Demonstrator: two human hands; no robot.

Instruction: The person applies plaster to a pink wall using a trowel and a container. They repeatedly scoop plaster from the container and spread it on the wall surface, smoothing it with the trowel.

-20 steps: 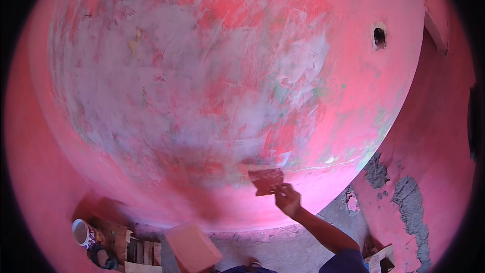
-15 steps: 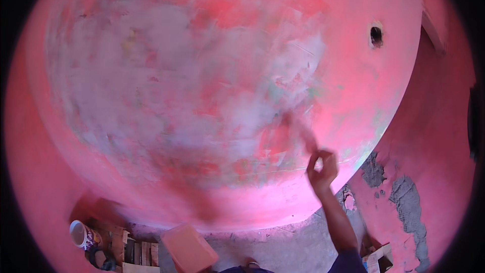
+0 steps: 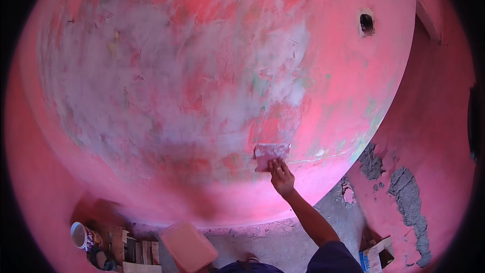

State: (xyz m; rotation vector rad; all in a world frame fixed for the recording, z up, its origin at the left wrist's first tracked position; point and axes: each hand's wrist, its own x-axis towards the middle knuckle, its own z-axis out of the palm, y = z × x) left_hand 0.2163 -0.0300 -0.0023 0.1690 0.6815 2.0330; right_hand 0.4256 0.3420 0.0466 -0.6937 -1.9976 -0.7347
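My right hand point(image 3: 282, 178) is closed on a putty scraper point(image 3: 268, 157), a broad flat blade with pale paste along its upper edge. The blade lies against the pink wall point(image 3: 348, 96), low and right of the patchy area, near a thin crack. Whitish putty point(image 3: 151, 86) is smeared unevenly over the wall's left and middle, with red and green showing through. A small white dab point(image 3: 322, 152) sits on the crack, right of the blade. My left hand is outside the view.
Below the wall stand a pink plastic tub point(image 3: 189, 247), a white bucket point(image 3: 79, 235), wooden pieces point(image 3: 144, 253) and an open carton point(image 3: 376, 257). Grey mortar point(image 3: 406, 202) patches the right side wall. A square hole point(image 3: 367, 23) is cut in the wall, upper right.
My right hand has moved left and down, bringing the scraper flat to the wall near the crack. The view has shifted slightly; a white dab now shows on the crack.
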